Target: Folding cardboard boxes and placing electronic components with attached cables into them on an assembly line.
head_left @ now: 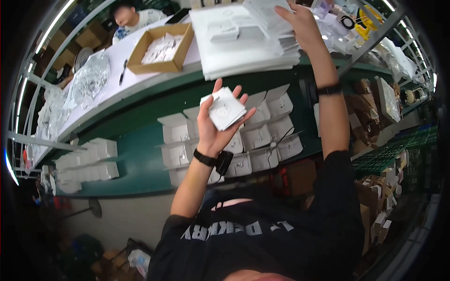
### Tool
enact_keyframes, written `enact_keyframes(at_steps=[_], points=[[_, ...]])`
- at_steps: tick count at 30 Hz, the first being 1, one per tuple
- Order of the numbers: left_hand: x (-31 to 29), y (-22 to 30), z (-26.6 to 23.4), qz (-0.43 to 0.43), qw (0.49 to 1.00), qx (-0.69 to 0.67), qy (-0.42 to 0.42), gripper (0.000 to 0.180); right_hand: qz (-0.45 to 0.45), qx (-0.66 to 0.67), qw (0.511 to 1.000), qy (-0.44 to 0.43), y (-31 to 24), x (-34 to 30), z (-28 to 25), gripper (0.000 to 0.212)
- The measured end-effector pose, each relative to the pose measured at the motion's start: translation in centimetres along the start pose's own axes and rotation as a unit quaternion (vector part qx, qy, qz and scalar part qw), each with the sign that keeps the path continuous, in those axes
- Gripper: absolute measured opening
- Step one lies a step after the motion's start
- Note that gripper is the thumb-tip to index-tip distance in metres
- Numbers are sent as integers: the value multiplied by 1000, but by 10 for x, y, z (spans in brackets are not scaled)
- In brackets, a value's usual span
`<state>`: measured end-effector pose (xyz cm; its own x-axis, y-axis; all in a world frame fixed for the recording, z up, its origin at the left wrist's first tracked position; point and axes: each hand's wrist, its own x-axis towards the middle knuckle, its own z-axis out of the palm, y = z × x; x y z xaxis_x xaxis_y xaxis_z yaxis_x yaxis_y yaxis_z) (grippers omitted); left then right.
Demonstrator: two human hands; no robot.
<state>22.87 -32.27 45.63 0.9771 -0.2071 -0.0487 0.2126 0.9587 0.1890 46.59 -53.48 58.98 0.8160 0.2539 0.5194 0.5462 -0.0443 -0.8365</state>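
Observation:
My left hand (216, 126) is palm up in the middle of the view, its fingers curled around a small stack of square white cards (226, 109). My right hand (302, 23) reaches to the top of the view with its fingers apart. They touch the edge of a pile of thin white packets (266, 16), and the farthest fingertips are partly cut off. Below and around my left hand stand rows of opened white boxes (257, 136) with small items inside. Several of them are hidden behind my left hand and forearm.
White foam sheets (243, 65) lie stacked on the raised shelf. Left of them are a cardboard tray (185, 47) of small white packets, a pen (123, 72) and clear plastic bags (89, 77). More white boxes (93, 157) stand on the green bench (136, 150). A person (136, 21) sits beyond.

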Motion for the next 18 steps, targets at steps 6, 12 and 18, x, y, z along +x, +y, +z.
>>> enact_keyframes(at_steps=[6,12,18], points=[[0,-28,-20,0,1000,-7,-14,72,53,-101,994,4,-7,-218,109,30],[-31,-59,-70,-95,990,99,27,76,150,-247,951,111,19,-295,102,24],[-25,-89,-108,-203,964,99,141,75,352,-13,932,91,96,-351,46,18]])
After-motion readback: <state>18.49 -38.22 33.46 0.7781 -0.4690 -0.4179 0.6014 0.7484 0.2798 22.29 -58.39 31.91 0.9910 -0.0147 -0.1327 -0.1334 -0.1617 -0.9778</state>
